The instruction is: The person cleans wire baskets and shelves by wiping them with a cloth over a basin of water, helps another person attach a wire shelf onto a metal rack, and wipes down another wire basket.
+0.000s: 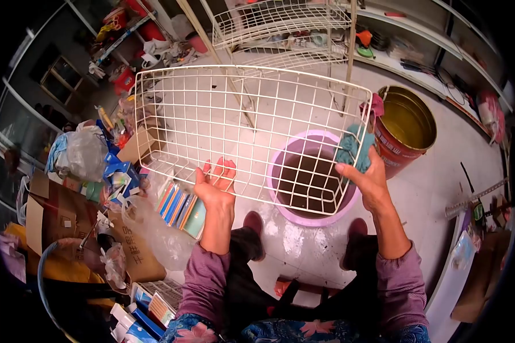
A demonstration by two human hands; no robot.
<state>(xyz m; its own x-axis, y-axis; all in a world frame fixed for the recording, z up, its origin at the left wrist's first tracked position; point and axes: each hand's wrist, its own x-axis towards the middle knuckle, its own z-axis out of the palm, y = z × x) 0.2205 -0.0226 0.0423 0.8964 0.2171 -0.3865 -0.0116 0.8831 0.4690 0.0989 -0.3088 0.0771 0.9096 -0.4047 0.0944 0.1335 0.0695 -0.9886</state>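
Observation:
A white wire basket (257, 117) hangs tilted in front of me, above a purple tub (273, 166) of dark water. My left hand (216, 186) holds the basket's near lower edge, palm up, with its fingers partly curled at the wires. At the right end, my right hand (367, 178) grips a teal cloth (355, 146), pressed against the corner wires. The basket's grid partly covers the tub and the left fingers.
A red bucket (397, 153) of yellowish liquid, a pink cloth (375, 105) on its rim, stands right of the tub. Boxes, bags and books (180, 207) crowd the left floor. A wire rack (283, 23) stands ahead. Wet floor (294, 243) lies between my feet.

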